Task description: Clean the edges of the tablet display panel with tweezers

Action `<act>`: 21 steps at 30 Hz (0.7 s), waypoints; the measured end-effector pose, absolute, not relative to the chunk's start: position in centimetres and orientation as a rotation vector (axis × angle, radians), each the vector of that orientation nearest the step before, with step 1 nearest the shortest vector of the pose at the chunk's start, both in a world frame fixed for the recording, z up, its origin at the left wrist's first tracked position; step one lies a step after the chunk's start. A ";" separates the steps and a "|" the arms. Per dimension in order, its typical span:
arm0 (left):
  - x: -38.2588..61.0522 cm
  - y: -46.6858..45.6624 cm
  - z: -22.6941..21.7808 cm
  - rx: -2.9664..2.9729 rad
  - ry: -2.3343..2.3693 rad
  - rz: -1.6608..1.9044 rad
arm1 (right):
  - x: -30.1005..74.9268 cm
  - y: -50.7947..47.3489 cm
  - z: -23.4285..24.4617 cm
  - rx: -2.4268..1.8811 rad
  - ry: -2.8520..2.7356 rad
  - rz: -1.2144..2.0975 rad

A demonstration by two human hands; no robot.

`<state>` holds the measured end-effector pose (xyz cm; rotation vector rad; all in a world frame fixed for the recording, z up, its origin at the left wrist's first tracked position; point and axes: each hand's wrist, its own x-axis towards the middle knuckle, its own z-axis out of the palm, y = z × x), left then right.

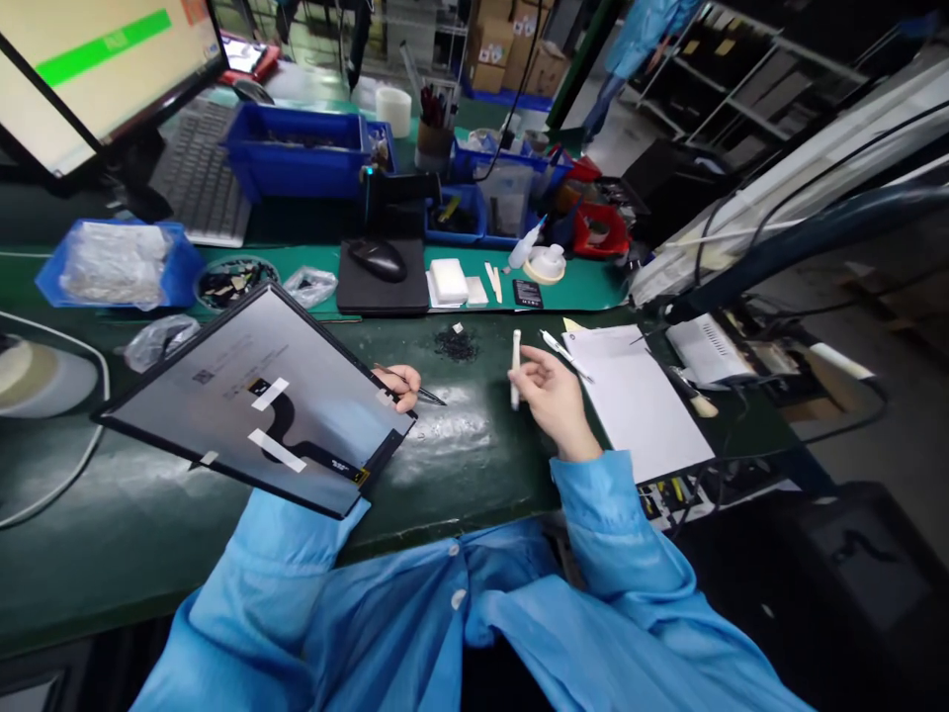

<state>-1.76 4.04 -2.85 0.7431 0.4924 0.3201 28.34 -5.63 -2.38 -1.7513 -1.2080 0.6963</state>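
My left hand grips the right edge of a large flat tablet screen panel, held tilted above the green bench, back side up with black flex cable and white tape strips. The same hand also pinches thin dark tweezers that point right. My right hand is closed round a small white stick-like tool, held upright over the bench. Between the hands lies a whitish smeared patch on the mat. Both sleeves are light blue.
A white sheet lies right of my right hand, a pile of black bits beyond. Behind are a mouse on a pad, blue bins, keyboard, monitor. A person in blue stands far back.
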 end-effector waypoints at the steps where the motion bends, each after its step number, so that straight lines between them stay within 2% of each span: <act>1: -1.7 4.1 -2.9 0.776 0.509 0.303 | 27.0 -5.5 -2.3 -1.578 -1.215 0.762; 5: -1.6 3.9 -2.8 0.858 0.546 0.295 | 22.9 -4.6 -2.5 -1.337 -1.380 0.761; 9: -1.6 3.6 -2.1 0.859 0.548 0.297 | 22.2 -4.3 -3.9 -1.417 -1.552 0.683; 15: -1.6 4.1 -2.3 0.869 0.507 0.254 | 22.8 -4.9 -4.9 -1.398 -1.509 0.878; 21: -1.4 5.3 -3.9 0.899 0.481 0.210 | 22.8 -5.0 -4.7 -1.395 -1.528 0.872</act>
